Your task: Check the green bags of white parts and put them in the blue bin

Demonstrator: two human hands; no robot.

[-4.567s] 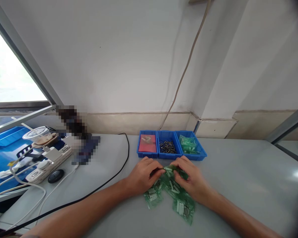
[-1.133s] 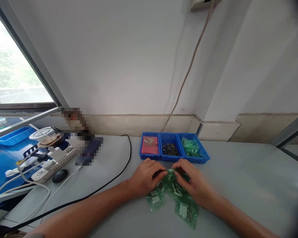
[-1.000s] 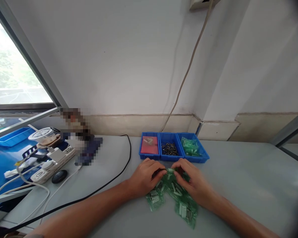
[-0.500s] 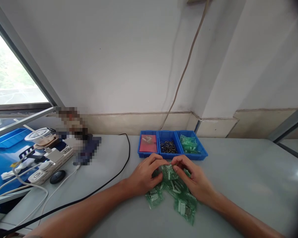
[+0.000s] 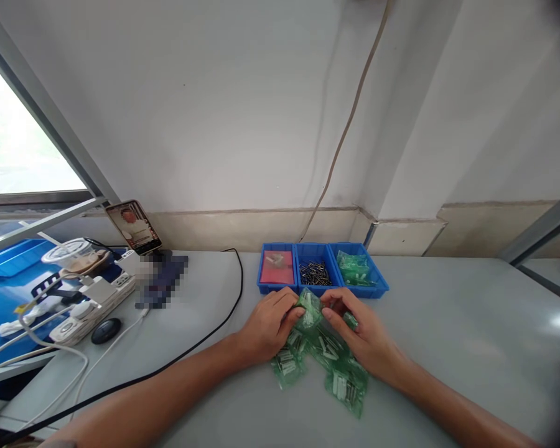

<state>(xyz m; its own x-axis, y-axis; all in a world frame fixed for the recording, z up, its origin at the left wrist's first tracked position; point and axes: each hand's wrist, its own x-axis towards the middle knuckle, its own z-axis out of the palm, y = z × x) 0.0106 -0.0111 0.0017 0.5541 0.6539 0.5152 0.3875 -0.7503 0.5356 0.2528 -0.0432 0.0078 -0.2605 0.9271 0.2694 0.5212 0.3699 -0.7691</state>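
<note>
A small green plastic bag point(image 5: 310, 309) with pale and metal pieces inside is held up between my two hands. My left hand point(image 5: 269, 325) is closed, pinching the bag's left edge between thumb and finger. At its right edge, the thumb and index finger of my right hand point(image 5: 361, 330) are closed on the bag. Beneath lie several similar green bags point(image 5: 343, 387) on the grey table, partly covered by the held bag and my hands. One green bag point(image 5: 287, 364) sits just below my left hand.
Beyond my hands, a blue tray point(image 5: 382, 289) holds a red packet point(image 5: 276, 267), dark screws point(image 5: 314, 274) and green bags point(image 5: 354, 269). A black cable point(image 5: 205, 335) crosses the table at left. Further left are a power strip point(image 5: 93, 314), a black mouse point(image 5: 106, 331) and a propped phone point(image 5: 134, 227).
The held bag now shows more of its face, its top raised between my hands. My left fingers have moved from its top to its left edge.
</note>
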